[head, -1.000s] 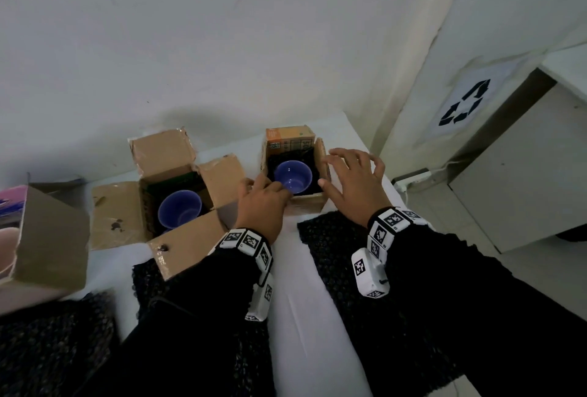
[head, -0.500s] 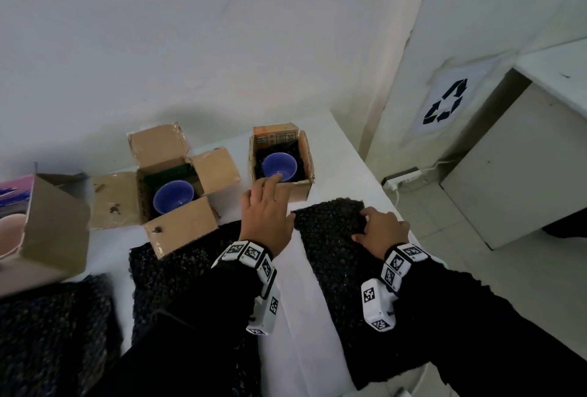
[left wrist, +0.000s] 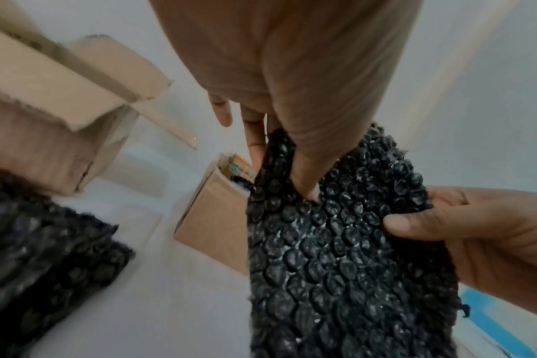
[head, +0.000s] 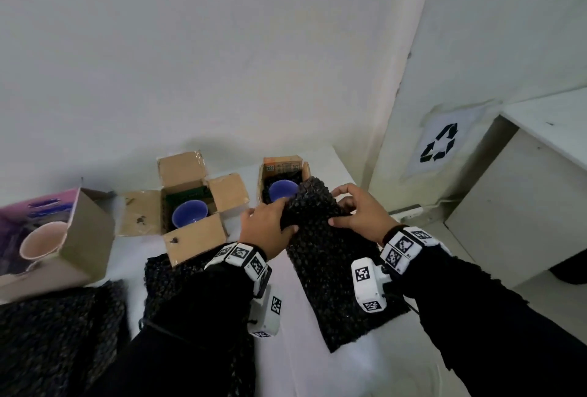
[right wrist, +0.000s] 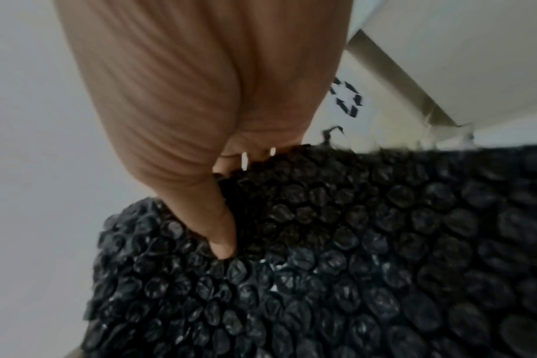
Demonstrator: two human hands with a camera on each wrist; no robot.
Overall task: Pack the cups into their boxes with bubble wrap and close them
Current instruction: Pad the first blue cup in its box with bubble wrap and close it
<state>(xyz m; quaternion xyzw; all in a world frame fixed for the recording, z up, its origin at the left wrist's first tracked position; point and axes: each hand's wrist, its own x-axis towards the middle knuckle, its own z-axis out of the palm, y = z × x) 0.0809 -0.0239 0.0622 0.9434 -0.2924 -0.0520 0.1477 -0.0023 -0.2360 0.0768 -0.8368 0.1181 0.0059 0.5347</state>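
Note:
Both hands hold up the far end of a black bubble wrap sheet, just in front of a small open cardboard box with a blue cup inside. My left hand pinches the sheet's left edge, thumb on top. My right hand grips the right edge, its thumb pressed into the bubbles. The sheet's top covers the box's near right corner. A second open box to the left holds another blue cup.
A larger box lying at the left holds a pink cup. More black bubble wrap lies on the white table in front. A white wall stands behind; a cabinet with a recycling sign is at the right.
Both hands left the small box and came back to the sheet. They have taken its far end and lifted it toward the box; the sheet lay flat before.

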